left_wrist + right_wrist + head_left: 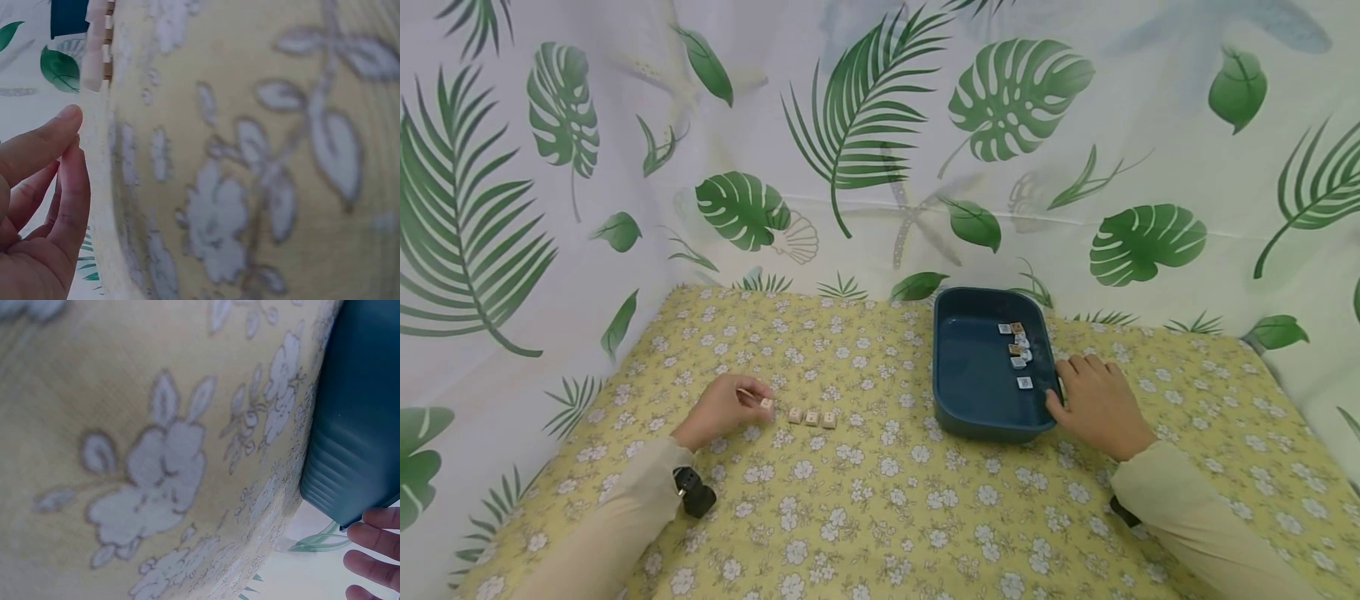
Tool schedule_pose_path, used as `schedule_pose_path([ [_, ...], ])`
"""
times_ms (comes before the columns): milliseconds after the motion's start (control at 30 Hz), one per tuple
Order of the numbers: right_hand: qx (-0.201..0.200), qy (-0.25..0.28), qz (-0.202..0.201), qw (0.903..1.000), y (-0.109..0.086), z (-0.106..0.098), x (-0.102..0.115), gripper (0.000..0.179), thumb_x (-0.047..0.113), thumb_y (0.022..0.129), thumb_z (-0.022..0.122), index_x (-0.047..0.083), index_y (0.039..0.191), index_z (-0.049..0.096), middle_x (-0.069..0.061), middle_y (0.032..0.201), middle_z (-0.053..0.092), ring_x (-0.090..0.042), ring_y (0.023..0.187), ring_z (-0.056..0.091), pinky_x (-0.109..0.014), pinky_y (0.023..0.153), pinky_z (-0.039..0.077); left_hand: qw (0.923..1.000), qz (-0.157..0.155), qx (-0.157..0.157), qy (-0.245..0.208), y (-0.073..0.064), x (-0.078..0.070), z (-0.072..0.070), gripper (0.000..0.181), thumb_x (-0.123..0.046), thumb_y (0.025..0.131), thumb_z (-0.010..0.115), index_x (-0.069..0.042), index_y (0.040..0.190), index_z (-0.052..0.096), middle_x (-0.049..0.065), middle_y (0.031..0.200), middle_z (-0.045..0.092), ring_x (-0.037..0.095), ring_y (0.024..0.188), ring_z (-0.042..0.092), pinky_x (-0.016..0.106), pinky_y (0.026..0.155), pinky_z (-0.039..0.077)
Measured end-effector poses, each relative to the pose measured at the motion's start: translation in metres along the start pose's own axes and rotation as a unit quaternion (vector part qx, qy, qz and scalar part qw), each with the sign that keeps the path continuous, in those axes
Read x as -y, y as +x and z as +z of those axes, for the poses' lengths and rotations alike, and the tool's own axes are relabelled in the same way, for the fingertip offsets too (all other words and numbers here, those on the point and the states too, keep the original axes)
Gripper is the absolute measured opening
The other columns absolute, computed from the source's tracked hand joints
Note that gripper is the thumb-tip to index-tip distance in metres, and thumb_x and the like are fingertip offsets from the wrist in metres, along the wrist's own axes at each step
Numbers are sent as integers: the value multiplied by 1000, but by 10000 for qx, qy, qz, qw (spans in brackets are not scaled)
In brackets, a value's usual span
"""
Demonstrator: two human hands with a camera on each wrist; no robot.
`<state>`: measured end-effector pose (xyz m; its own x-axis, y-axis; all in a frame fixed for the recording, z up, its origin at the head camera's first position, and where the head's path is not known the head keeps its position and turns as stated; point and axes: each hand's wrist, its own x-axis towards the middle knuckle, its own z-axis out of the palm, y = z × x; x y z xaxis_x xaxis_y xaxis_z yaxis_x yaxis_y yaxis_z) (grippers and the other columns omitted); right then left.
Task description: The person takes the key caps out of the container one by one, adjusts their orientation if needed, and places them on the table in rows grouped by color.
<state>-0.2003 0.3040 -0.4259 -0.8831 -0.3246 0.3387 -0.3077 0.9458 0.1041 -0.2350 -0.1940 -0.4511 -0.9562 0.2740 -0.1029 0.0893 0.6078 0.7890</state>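
My left hand pinches a small pale lettered tile between thumb and fingertips, just above the cloth. The tile is hidden behind the fingers in the left wrist view, where the thumb meets the forefinger. To its right, three similar tiles lie in a short row with small gaps. My right hand holds the right rim of a dark blue plastic tub, its thumb over the edge. Several white and orange-brown tiles lie scattered inside along the tub's right side.
A yellow cloth with white flowers covers the table. Behind it and at the left hangs a white curtain printed with green leaves, close to the tub's far end. Dark wrist devices sit over the sleeves.
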Motion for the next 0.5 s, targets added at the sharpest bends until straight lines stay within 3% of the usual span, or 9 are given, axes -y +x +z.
schedule_pose_path([
  [267, -29, -8, -11, 10000, 0, 1, 0, 38, 25, 85, 59, -7, 106, 60, -24, 95, 62, -40, 89, 58, -54, 75, 46, 9993, 191, 185, 267, 5, 7, 6, 15, -11, 81, 73, -7, 96, 70, 7, 88, 68, 12, 74, 62, 28, 65, 51],
  [500, -43, 17, -21, 10000, 0, 1, 0, 38, 25, 86, 59, -7, 106, 59, -24, 95, 62, -40, 90, 58, -54, 75, 46, 9987, 237, 147, 427, 8, 4, 9, 16, -12, 81, 73, -9, 96, 71, 7, 90, 69, 12, 75, 62, 28, 66, 51],
])
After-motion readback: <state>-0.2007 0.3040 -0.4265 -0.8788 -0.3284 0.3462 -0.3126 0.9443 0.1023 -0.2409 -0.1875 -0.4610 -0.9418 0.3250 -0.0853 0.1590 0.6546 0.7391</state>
